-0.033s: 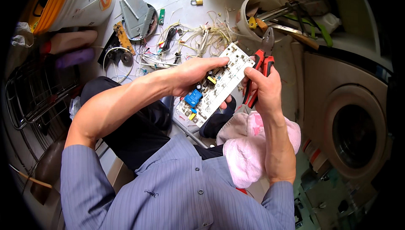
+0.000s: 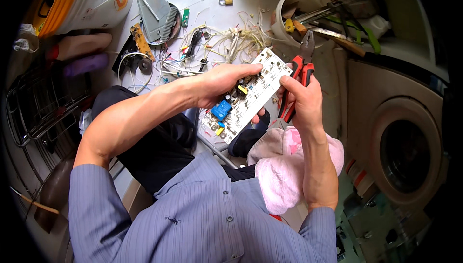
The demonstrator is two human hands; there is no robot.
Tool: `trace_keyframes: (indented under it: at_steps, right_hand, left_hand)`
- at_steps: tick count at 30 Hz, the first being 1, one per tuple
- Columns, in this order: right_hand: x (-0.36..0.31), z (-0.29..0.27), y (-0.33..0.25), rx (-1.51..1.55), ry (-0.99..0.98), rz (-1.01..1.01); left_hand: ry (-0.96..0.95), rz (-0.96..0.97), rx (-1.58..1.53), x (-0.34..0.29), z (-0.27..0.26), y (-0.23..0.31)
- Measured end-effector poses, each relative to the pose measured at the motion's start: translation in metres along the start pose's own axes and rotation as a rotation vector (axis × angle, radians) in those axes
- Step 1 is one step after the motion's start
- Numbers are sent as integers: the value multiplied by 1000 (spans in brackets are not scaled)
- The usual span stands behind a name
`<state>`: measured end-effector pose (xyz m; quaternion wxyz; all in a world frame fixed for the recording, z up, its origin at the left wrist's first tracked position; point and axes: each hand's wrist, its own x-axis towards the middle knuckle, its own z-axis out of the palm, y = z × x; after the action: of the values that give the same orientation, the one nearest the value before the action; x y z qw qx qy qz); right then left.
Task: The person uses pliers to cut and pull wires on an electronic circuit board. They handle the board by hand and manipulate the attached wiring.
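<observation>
A long white circuit board is held tilted above my lap, its component side facing up. It carries a blue block-shaped component, small yellow parts and several black ones. My left hand grips it, thumb on the upper face near the far end and fingertips showing past the right edge. My right hand is closed round red-and-black pliers, whose jaws point away from me, beyond the board. The right thumb rests at the board's right edge; the other right fingers are partly hidden behind the handles.
Loose wires and electronic scraps spread over the floor ahead, with metal plates and a padlock. A tool bucket stands far right, a white bucket far left. A pink towel lies by my right forearm; a front-loading washer stands at right.
</observation>
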<state>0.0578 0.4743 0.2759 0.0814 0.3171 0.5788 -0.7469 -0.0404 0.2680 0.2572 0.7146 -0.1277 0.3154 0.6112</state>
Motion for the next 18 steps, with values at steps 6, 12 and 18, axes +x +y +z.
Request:
trace_keyframes:
  at_steps: [6,12,18]
  right_hand:
    - [-1,1,4,54,15,-7]
    - [2,-3,5,35,14,6]
    - [2,-3,1,78,45,-41]
  left_hand:
    - [-23,-8,-18,3,-4,-4]
    - [-35,56,-66,4,-7,-7]
    - [-6,177,40,-1,-4,-1]
